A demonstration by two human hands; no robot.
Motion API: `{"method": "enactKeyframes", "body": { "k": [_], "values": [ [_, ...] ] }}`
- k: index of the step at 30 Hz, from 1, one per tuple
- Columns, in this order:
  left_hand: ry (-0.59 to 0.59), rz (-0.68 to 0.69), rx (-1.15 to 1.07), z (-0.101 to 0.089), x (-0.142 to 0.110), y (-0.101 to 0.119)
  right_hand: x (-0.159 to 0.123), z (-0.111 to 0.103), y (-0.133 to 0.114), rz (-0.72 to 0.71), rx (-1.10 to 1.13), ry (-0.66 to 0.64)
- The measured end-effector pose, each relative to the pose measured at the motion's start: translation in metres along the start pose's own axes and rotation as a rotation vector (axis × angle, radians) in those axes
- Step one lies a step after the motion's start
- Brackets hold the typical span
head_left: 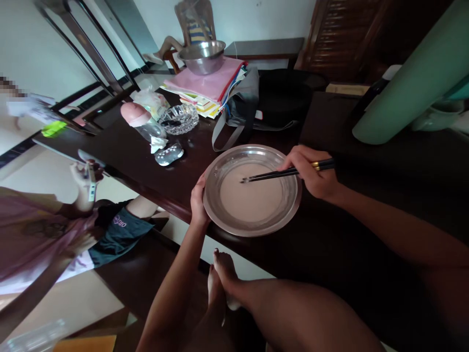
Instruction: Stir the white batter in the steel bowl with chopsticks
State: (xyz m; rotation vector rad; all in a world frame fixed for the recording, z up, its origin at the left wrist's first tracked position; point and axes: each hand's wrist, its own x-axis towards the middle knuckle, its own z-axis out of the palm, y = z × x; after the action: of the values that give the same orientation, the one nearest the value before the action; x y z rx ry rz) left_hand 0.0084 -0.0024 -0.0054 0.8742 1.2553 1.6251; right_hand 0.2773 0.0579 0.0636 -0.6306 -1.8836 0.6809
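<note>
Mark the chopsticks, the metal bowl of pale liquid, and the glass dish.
Chopsticks (273, 174): head view, on the shafts.
Metal bowl (252, 155): head view, on the far inner wall.
Glass dish (188, 119): head view, on its right side.

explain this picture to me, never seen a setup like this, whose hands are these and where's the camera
There is no machine: these are a person's own bare hands, in one picture from a camera worn on their head, looking forward and down. The left hand is against the side of a metal bowl holding a pale mixture. The right hand holds dark chopsticks, tips at the mixture. On the dark table are a glass dish, a pink-topped bottle and a paper stack bearing another bowl.
</note>
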Motion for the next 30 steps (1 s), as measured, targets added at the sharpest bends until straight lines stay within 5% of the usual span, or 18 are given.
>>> {"method": "enactKeyframes", "body": {
  "k": [3, 9, 14, 20, 26, 30],
  "values": [
    [-0.007, 0.021, 0.0, -0.0005, 0.0012, -0.0008, -0.0016, -0.0014, 0.0, -0.008, 0.113, 0.067],
    [-0.017, 0.032, -0.022, 0.0013, 0.0022, 0.0005, -0.0007, 0.002, -0.0012, -0.004, 0.076, -0.088],
    [0.002, 0.031, -0.021, 0.0013, 0.0011, 0.0006, -0.0009, -0.0008, -0.0008, -0.008, 0.125, 0.023],
    [-0.012, 0.031, -0.024, 0.001, 0.0017, 0.0, -0.0018, 0.0015, -0.001, 0.022, 0.103, -0.096],
    [0.011, 0.011, -0.006, 0.0036, -0.0003, 0.0016, -0.0026, -0.0002, 0.0002, -0.034, 0.124, -0.008],
    [0.008, 0.022, -0.003, 0.0023, 0.0009, 0.0006, -0.0025, 0.0023, 0.0004, -0.045, 0.098, -0.118]
  ]
}}
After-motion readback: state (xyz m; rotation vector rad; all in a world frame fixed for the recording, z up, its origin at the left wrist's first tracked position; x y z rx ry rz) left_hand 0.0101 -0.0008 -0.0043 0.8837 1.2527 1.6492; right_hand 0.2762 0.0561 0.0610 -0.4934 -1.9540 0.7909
